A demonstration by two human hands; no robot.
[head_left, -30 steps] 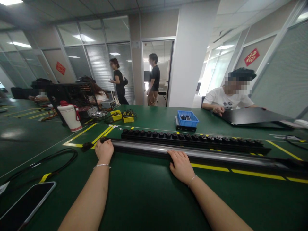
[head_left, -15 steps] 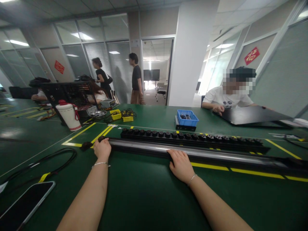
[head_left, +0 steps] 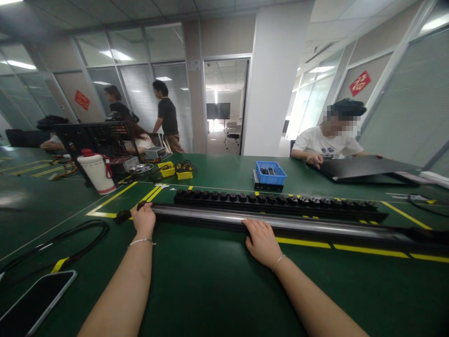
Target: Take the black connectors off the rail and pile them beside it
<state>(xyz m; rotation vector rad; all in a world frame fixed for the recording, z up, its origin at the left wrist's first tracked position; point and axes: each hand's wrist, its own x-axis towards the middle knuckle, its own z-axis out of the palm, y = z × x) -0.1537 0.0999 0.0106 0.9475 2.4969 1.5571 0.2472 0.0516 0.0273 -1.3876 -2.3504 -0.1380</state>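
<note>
Head view, green bench mat [head_left: 210, 285]. Nearest, lower left corner: a smartphone [head_left: 33, 302] lies flat, screen up, partly cut by the frame edge; a black cable [head_left: 70, 241] loops just beyond it, with a yellow tape tag. Broad bare mat lies between the two forearms, and from there to the near bench edge. Left hand [head_left: 143, 219] is at the left end of the long metal rail [head_left: 315, 227], fingers curled over the end; whether they clamp it I cannot tell. Right hand [head_left: 262, 242] rests palm down near mid-length, fingers together, tips on the rail's near edge. The rail lies flat across the bench, left to right, over yellow floor-style marking tape [head_left: 372, 252], running out to the right frame edge. Just behind and parallel: a black strip with a row of round sockets [head_left: 280, 202], close to the rail, a narrow gap between. Farther: blue parts bin [head_left: 271, 172], two yellow boxes [head_left: 175, 170], a white jug with red lid [head_left: 96, 172], a black wire crate [head_left: 100, 140]. Far right, a seated person in a white shirt [head_left: 328, 144] handles a black panel [head_left: 365, 167]. Two people walk by the glass partition.
</note>
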